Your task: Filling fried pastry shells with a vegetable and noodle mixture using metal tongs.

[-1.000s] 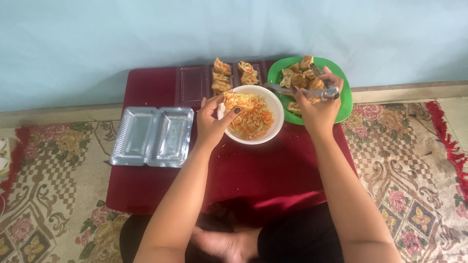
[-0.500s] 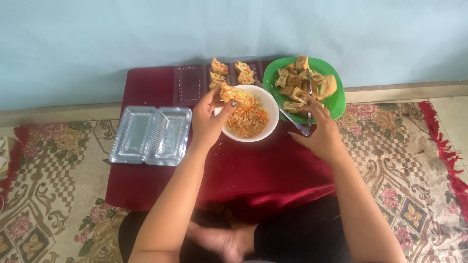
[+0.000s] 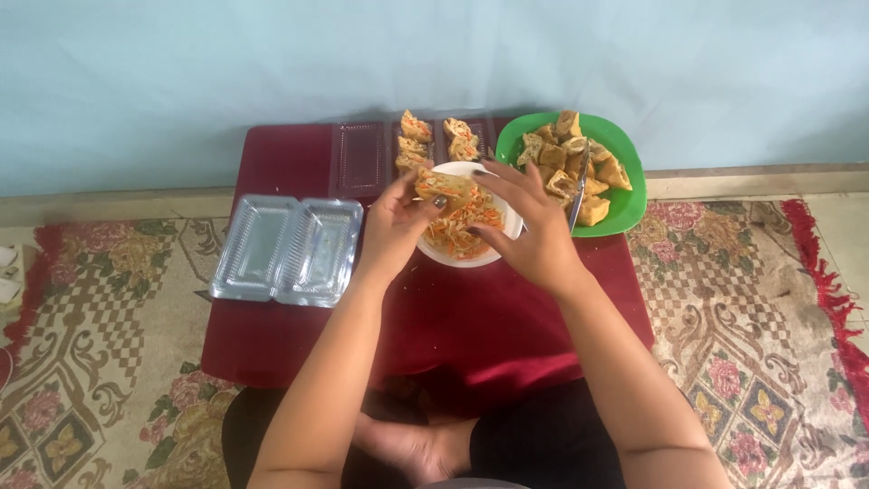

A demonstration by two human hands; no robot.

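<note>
Tofu piece [image 3: 441, 186] pinched in left hand [image 3: 396, 225] over white bowl [image 3: 465, 226]; right hand [image 3: 534, 235] open, fingers spread, near surface [image 3: 453, 317] edge bare.

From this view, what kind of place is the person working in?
Probably a room in a home, with the person seated on the floor: a patterned carpet covers the floor, a low table with a dark red cloth stands against a plain pale wall, and bare feet show beneath it.

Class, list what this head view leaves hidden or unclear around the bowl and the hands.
- White bowl: both hands cover part of its rim and filling.
- Metal utensil on the green plate: lower end hidden behind the right hand.
- Stuffed piece: underside hidden by the left hand.
</note>
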